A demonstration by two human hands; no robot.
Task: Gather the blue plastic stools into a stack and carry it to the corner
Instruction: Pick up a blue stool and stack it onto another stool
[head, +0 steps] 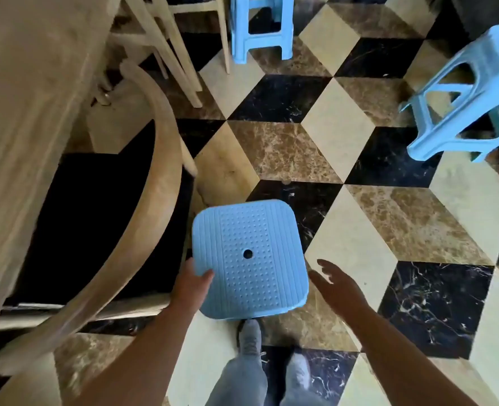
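At the bottom of the view, a person's grey trouser legs and grey shoes (pixel 249 336) stand on a floor (pixel 412 227) of polished diamond tiles in cream, veined brown and white-veined black. Just ahead of the shoes sits the nearest blue stool (pixel 249 259), seen from straight above: a pale blue plastic seat, square with rounded corners, ribbed in fine parallel grooves along its two sides, dotted with rows of small raised bumps down the middle, and pierced by one round hole at the centre. The left hand (pixel 191 284) grips the seat's near left edge, thumb laid on top and fingers hidden under the rim. The right hand (pixel 337 284) is open, fingers spread and loose, just beside the seat's right edge and not touching it.

To the left, touching nothing blue, curves the bent backrest of a pale wooden chair (pixel 143 218), smooth and grained, tucked against a table (pixel 28 98) with a light wood-like top.

Further off on the right stands a second blue stool (pixel 465 92), showing splayed legs joined by flat crossbars and a moulded rim. At the far top, a third blue stool (pixel 261 27) shows only its straight lower legs and bars, next to the slim cream legs of another chair (pixel 184 45).
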